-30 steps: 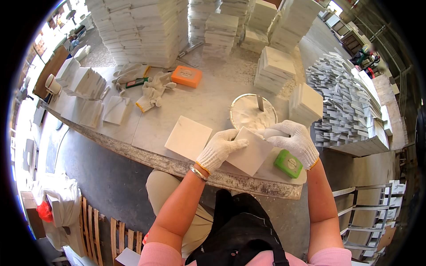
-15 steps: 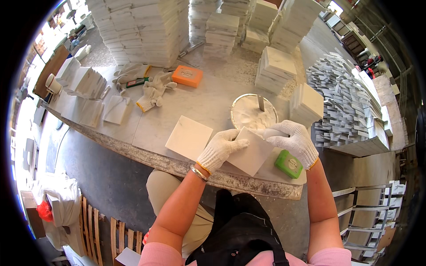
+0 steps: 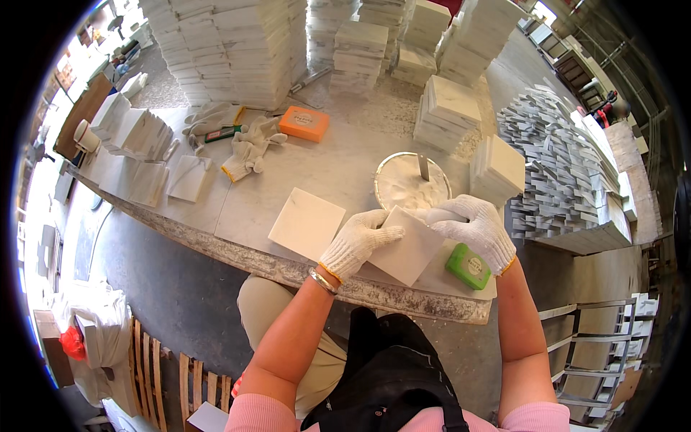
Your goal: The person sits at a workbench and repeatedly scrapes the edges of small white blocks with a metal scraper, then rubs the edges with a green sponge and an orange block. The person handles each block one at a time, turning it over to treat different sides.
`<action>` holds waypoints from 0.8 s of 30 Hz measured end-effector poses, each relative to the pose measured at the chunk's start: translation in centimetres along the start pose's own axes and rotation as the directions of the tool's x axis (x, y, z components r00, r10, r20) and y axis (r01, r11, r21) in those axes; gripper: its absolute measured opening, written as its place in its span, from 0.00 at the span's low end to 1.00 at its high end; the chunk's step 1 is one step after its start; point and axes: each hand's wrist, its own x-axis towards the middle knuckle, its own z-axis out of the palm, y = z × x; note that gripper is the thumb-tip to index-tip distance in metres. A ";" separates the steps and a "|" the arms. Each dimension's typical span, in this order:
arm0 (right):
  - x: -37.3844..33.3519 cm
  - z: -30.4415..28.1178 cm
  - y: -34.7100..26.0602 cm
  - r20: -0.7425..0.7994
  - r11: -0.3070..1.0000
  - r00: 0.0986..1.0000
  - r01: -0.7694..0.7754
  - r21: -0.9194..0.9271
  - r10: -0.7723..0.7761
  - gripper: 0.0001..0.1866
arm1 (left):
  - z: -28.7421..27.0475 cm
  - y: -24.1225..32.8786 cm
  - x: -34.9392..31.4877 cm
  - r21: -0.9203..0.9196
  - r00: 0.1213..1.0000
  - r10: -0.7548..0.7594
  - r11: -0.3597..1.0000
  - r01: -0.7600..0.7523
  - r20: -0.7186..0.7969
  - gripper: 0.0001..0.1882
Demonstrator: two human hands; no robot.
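Note:
Gloved in white knit, my left hand (image 3: pixel 360 241) grips a square white tile (image 3: pixel 409 248) by its left side, thumb on the face. The tile is tilted, a corner toward me, over the table's front edge. At its upper right edge my right hand (image 3: pixel 475 227), gloved too, has its fingers closed together; whatever they pinch is hidden. Just beyond the hands stands a round tub of white paste (image 3: pixel 403 189) with a flat blade (image 3: pixel 423 167) stuck in it. A green block (image 3: pixel 468 266) lies below my right hand. Another white tile (image 3: pixel 307 224) rests flat beside my left hand.
An orange block (image 3: pixel 304 124) and loose work gloves (image 3: pixel 252 147) lie farther back on the table (image 3: pixel 245 194). Short tile stacks (image 3: pixel 498 171) stand right of the tub; tall stacks (image 3: pixel 223 57) rise behind. A pallet of tile pieces (image 3: pixel 554 173) sits at the right.

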 end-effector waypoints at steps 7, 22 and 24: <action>-0.3 0.0 -0.4 -0.005 0.992 0.999 -0.052 0.113 0.053 0.18 | 0.0 0.0 0.0 -0.035 1.000 -0.018 0.999 0.017 -0.014 0.19; -0.8 -2.3 9.3 -0.417 0.894 0.892 0.035 0.448 0.174 0.19 | -0.1 0.3 0.0 0.066 1.000 -0.016 0.998 0.017 -0.011 0.20; -0.6 -2.0 8.5 -0.368 0.909 0.891 -0.104 0.403 0.265 0.19 | -0.1 0.3 0.0 0.074 1.000 -0.014 0.997 0.016 -0.021 0.20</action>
